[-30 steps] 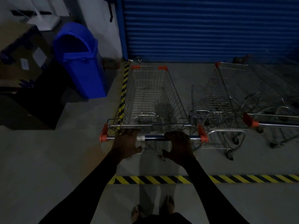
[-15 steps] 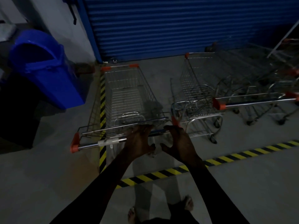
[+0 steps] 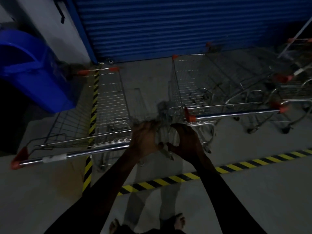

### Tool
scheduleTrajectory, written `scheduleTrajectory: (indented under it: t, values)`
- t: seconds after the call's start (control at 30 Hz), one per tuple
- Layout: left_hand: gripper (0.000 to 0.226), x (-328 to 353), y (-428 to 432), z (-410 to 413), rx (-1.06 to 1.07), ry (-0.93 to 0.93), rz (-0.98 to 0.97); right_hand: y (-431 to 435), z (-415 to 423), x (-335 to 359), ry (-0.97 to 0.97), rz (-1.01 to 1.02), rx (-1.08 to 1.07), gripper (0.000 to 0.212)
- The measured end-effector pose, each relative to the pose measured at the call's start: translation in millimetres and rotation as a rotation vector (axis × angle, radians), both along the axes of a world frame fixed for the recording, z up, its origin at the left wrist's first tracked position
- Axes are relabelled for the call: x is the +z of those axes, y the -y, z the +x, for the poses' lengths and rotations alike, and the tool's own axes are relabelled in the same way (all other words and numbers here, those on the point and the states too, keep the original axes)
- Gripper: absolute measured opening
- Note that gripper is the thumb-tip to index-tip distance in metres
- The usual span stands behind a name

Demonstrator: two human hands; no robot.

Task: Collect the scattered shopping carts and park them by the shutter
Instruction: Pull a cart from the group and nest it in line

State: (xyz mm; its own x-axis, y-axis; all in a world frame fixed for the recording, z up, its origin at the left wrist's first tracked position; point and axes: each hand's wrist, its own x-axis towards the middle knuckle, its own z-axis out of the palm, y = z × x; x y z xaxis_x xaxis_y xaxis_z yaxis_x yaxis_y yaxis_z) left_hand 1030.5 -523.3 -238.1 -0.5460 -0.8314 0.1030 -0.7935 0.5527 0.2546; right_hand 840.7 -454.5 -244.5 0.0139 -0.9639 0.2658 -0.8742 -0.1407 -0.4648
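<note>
near cart [image 3: 109, 105] at the blue shutter [image 3: 160, 26], two hands at its handle bar [image 3: 76, 153].
carts: two clear. the near cart's long axis runs 6 to 12 o'clock, nose to the shutter. left hand [image 3: 145, 141]: grip curled over the bar's right end. right hand [image 3: 185, 142]: grip a half-open c just beside it; what it holds cannot be told. second cart [image 3: 189, 85] at 2 o'clock, parallel; further carts [image 3: 253, 78] at 3 o'clock, count unclear. one blue bin [image 3: 33, 71] at 10 o'clock; two hazard tape stripes [image 3: 168, 180].
</note>
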Motion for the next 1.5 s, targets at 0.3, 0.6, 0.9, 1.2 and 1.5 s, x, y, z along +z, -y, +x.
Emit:
scheduleTrajectory:
  t: [0.3, 0.6, 0.9, 1.2, 1.5]
  values:
    - [0.092, -7, 2, -102, -0.077, -0.009, -0.011, 13, -98, 7, -0.006, 0.021, -0.047, 0.068]
    - [0.103, -1, 39, -219, -0.193, 0.110, 0.043, 21, -221, -12, -0.232, 0.231, -0.223, 0.079]
    - [0.094, -20, 70, -287, -0.275, 0.229, 0.317, 32, -330, -21, -0.338, 0.354, -0.218, 0.075]
    - [0.044, -30, 72, -321, 0.076, 0.420, 0.348, 77, -403, -28, -0.554, 0.483, -0.016, 0.043]
    - [0.044, -18, 126, -320, 0.283, 0.537, 0.411, 151, -392, -25, -0.596, 0.532, 0.072, 0.043]
